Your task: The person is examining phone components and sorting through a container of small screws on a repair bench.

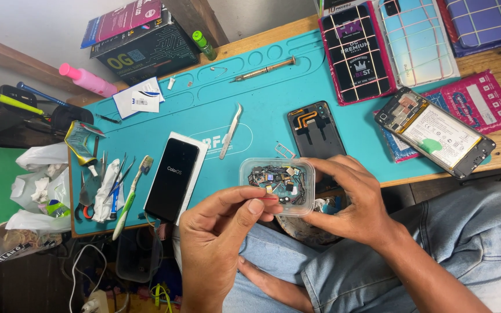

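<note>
A small clear plastic tub (278,186), shallow with rounded corners and filled with a tangle of tiny dark phone parts and flex cables, is held at the near edge of the tabletop (262,110). The right hand (352,203) grips its right side, while the left hand (215,243) pinches a small part at its front rim. Just beyond the hands lie a dark phone back frame (315,130), metal tweezers (231,131), and a black phone (172,179) to their left.

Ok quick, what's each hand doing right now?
Left hand: grip closed, pinching a small red-tipped part over the box.
Right hand: closed around the clear plastic box.
</note>
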